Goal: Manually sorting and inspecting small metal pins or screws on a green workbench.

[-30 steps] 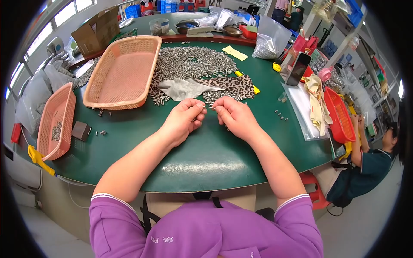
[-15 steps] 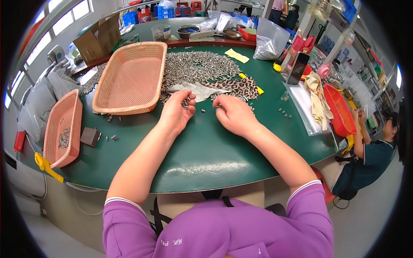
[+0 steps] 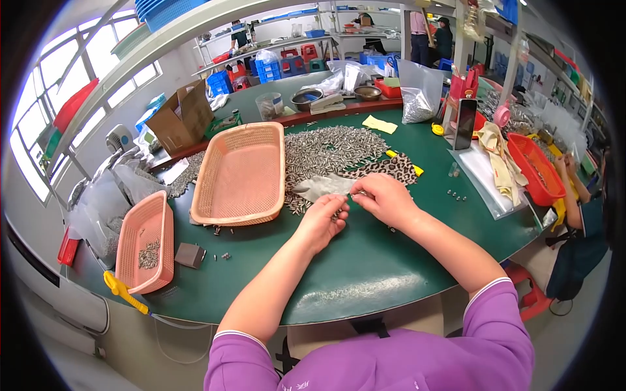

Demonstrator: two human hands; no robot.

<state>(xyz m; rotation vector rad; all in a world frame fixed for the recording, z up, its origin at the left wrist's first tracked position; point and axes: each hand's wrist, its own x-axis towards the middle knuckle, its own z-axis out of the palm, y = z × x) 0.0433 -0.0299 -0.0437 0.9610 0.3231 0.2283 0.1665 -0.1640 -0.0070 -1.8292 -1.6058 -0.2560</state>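
Observation:
My left hand [image 3: 324,221] is curled, palm up, around a few small metal parts whose ends show between the fingers. Against its fingertips, my right hand [image 3: 386,199] is closed in a pinch; what it holds is too small to make out. Just beyond the hands lie a grey cloth [image 3: 326,187] and a leopard-print cloth [image 3: 395,169]. A broad heap of small silver metal parts [image 3: 336,148] spreads behind them. To the left, a large pink plastic basket [image 3: 278,189] rests tilted beside the heap.
A smaller pink basket [image 3: 167,251] holds some metal parts, with a dark block [image 3: 190,255] beside it and a yellow air gun [image 3: 125,292] at its front. At right are a phone [image 3: 465,124], plastic sheets [image 3: 486,173] and a red tray [image 3: 531,171]. A co-worker's arms [image 3: 570,189] reach in beyond it.
My hands, apart before, have come together at the fingertips. The whole view has shifted, so the table sits lower and further right in the picture.

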